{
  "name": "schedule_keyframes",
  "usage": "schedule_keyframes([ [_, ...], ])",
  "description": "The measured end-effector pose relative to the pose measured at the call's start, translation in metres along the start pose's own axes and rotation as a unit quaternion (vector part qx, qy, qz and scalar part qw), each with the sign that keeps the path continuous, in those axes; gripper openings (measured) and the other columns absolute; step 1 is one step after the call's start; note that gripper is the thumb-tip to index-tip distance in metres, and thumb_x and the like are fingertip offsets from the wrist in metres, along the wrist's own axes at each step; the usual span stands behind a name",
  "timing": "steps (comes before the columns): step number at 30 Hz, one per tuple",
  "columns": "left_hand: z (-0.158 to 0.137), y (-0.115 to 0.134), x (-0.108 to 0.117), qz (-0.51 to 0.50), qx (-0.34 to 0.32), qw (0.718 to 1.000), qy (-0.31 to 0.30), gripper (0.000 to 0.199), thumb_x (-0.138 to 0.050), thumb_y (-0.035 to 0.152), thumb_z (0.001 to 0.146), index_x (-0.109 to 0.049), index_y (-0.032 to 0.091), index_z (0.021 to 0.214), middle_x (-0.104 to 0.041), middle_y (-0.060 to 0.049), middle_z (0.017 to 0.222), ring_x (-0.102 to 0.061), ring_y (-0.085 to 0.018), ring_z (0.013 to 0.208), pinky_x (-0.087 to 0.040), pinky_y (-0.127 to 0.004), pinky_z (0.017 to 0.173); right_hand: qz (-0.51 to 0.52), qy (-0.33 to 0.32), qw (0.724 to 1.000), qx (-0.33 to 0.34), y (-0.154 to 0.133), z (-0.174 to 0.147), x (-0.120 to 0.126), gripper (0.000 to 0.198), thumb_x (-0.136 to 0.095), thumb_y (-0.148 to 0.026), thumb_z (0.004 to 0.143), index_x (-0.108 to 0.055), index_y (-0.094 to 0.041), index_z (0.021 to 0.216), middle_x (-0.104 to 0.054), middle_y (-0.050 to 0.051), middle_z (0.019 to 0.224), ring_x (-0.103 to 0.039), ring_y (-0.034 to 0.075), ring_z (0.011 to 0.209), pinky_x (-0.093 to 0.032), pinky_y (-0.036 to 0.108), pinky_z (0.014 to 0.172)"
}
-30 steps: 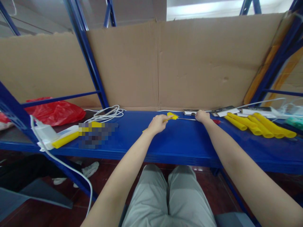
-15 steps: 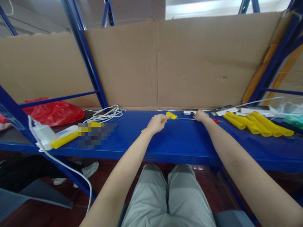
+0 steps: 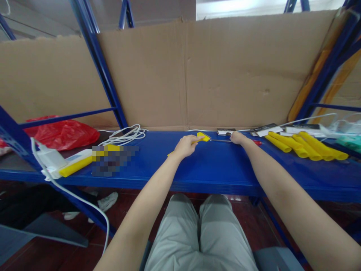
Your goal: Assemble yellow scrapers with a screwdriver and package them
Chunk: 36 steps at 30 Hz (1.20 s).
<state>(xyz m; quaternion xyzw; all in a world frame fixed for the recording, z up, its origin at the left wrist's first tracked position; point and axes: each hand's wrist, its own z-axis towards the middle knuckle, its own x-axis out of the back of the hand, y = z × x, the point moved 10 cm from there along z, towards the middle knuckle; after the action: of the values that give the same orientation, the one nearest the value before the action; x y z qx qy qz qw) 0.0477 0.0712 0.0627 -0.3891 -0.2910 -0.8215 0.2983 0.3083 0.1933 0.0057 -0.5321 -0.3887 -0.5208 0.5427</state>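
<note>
My left hand (image 3: pixel 184 146) is closed around a long yellow tool with a broad flat head (image 3: pixel 203 136). The tool's tail end shows behind my wrist, while the middle is covered by my fingers. My right hand (image 3: pixel 237 137) grips a screwdriver (image 3: pixel 257 143) lying nearly level; its red handle shows past my wrist on the right. The thin metal shaft points left and its tip reaches the tool's head, though I cannot tell whether they touch. Just behind my right hand lies a small black-and-white package (image 3: pixel 225 131).
Several yellow tubes (image 3: pixel 310 146) and white-and-black packages (image 3: pixel 266 130) lie right on the blue shelf (image 3: pixel 214 169). Left are coiled white cable (image 3: pixel 126 135), a power strip (image 3: pixel 76 158), a red bag (image 3: pixel 67 131) and a blurred patch. Cardboard (image 3: pixel 225 75) stands behind.
The view has shifted very slightly. Both hands keep their hold and stay in almost the same place, with the screwdriver still pointing at the yellow tool's head.
</note>
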Motion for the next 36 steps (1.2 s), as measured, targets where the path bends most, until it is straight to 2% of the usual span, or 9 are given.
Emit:
schedule_keyframes([
  [8,0.000,-0.001,0.000,-0.001,-0.001,1.000,0.000,0.043,-0.054,0.008,0.084,-0.066,0.029,0.119,-0.069,-0.002,0.117,-0.063,-0.018,0.107,-0.046,-0.031,0.098,-0.037,-0.035,0.999,-0.009,0.003,-0.003,0.002,0.036,-0.058,-0.037,0.085,-0.068,-0.010,0.106,-0.071,0.016,0.096,-0.066,0.025,0.095,-0.048,0.029,0.080],
  [13,0.000,-0.002,0.000,-0.004,-0.001,1.000,0.004,0.043,-0.054,0.008,0.084,-0.067,0.031,0.118,-0.069,-0.001,0.117,-0.063,-0.018,0.107,-0.046,-0.031,0.098,-0.032,-0.050,0.998,-0.009,0.002,-0.009,0.003,0.043,-0.052,-0.044,0.087,-0.067,-0.008,0.107,-0.069,0.019,0.101,-0.065,0.027,0.099,-0.048,0.032,0.082],
  [20,0.000,-0.001,0.000,-0.002,-0.006,1.000,0.004,0.042,-0.054,0.008,0.084,-0.067,0.029,0.118,-0.069,-0.002,0.116,-0.063,-0.018,0.106,-0.046,-0.032,0.097,-0.038,-0.042,0.998,-0.033,0.001,-0.010,0.002,0.046,-0.051,-0.033,0.087,-0.058,-0.007,0.125,-0.063,0.023,0.120,-0.059,0.030,0.115,-0.046,0.036,0.090],
  [28,0.000,-0.002,-0.001,-0.001,0.001,1.000,0.001,0.043,-0.055,0.008,0.084,-0.067,0.031,0.118,-0.069,-0.001,0.114,-0.064,-0.018,0.106,-0.047,-0.031,0.096,0.001,-0.022,0.998,-0.051,0.017,0.001,0.002,0.046,-0.049,-0.024,0.085,-0.059,-0.003,0.125,-0.064,0.025,0.117,-0.062,0.030,0.109,-0.048,0.034,0.086],
  [36,0.000,-0.002,-0.001,0.000,-0.010,1.000,0.000,0.043,-0.054,0.007,0.084,-0.066,0.028,0.119,-0.069,-0.003,0.116,-0.063,-0.019,0.107,-0.046,-0.031,0.097,-0.001,-0.006,0.999,-0.051,0.009,-0.010,0.009,0.046,-0.051,-0.039,0.088,-0.062,-0.007,0.118,-0.068,0.022,0.106,-0.063,0.029,0.104,-0.048,0.034,0.082],
])
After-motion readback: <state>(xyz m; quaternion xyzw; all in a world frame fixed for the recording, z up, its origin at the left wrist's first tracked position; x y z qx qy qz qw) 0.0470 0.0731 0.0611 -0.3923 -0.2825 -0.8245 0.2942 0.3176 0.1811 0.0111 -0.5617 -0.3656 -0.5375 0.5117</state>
